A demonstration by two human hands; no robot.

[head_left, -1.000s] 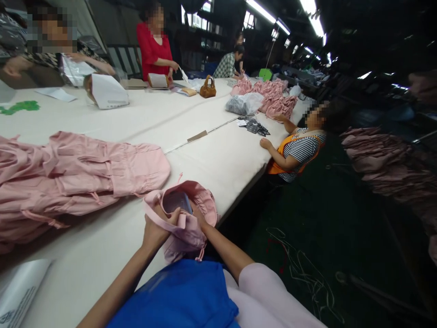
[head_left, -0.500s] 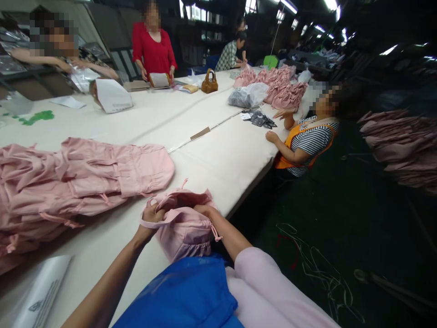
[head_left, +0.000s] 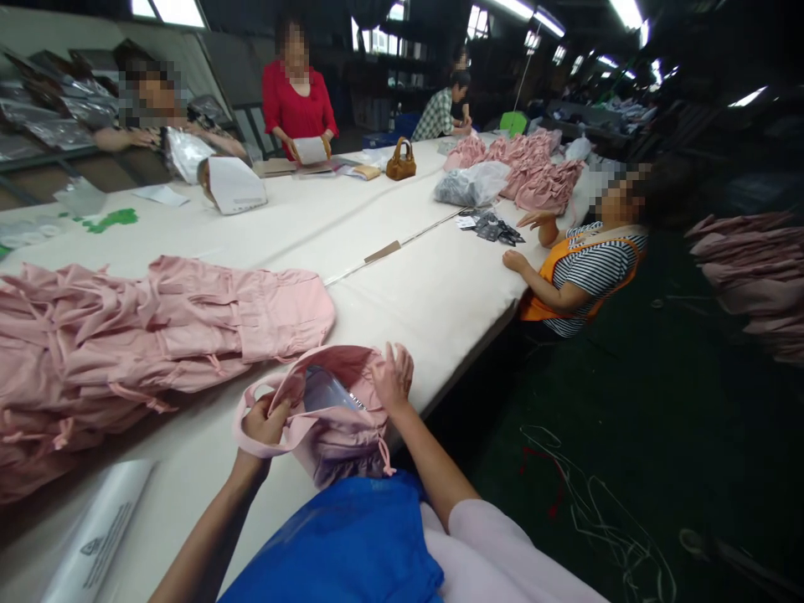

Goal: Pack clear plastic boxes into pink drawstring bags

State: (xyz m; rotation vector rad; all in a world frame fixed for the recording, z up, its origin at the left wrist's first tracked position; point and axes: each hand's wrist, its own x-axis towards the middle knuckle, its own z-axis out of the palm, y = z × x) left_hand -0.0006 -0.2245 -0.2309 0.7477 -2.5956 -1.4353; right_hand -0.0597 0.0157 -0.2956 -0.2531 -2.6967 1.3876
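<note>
A pink drawstring bag [head_left: 342,431] stands at the table's near edge, its mouth spread wide. My left hand [head_left: 267,421] is closed on the left side of its rim, beside the strap loop. At the right side of the opening my right hand [head_left: 394,375] grips the rim, fingers bent over the fabric. Inside the bag shows a greyish, glossy lining or plastic piece [head_left: 323,389] with a pale strip along it. A pink cord hangs down at the bag's right side. Several similar pink bags [head_left: 188,327] lie overlapped to the left.
A roll of printed plastic [head_left: 100,528] lies at the lower left of the white table [head_left: 427,310]. A co-worker in an orange apron [head_left: 546,276] sits at the right edge by dark tags [head_left: 493,226]. Other people stand across the table; pink bags [head_left: 540,172] are heaped at the far end.
My right hand has come up out of the bag to its right rim. The opening is wider, showing the inside. My left hand still holds the rim.
</note>
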